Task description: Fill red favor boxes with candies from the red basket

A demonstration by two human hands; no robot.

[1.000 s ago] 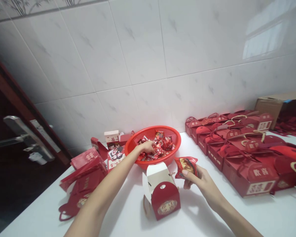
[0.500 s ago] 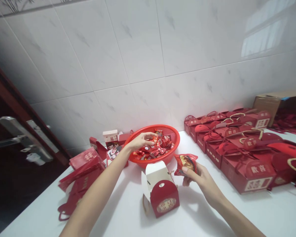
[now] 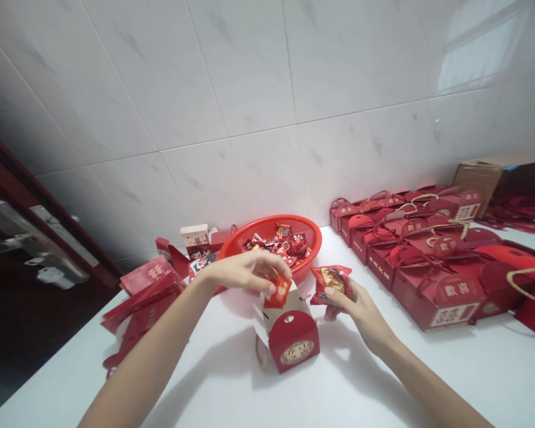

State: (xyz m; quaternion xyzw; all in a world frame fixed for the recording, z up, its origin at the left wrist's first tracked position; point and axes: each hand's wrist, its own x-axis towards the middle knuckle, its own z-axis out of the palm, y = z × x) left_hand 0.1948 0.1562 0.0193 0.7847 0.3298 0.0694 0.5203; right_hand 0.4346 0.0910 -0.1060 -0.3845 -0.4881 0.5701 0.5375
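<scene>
Over the open top of a small red gift box (image 3: 296, 342), my left hand (image 3: 249, 272) pinches a red-wrapped candy (image 3: 279, 291). The box stands upright on the white table with its flaps up and a rope handle hanging at its left side. To the right of the box, my right hand (image 3: 355, 309) grips a red snack packet (image 3: 332, 282) with a picture of food on it. Just behind the box sits a red plastic basket (image 3: 314, 238), holding several wrapped candies (image 3: 289, 245). My left hand partly hides the basket's front.
Rows of closed red gift boxes (image 3: 432, 297) fill the right side of the table. Behind them stands a cardboard box (image 3: 477, 178). Flattened red boxes (image 3: 149, 291) and small cartons (image 3: 195, 236) lie at the left. A tiled wall (image 3: 258, 172) rises behind; a door handle (image 3: 9, 244) is far left.
My left hand has come out of the basket with a wrapped candy and moved toward me, over the open gift box. My right hand still holds the packet beside the box.
</scene>
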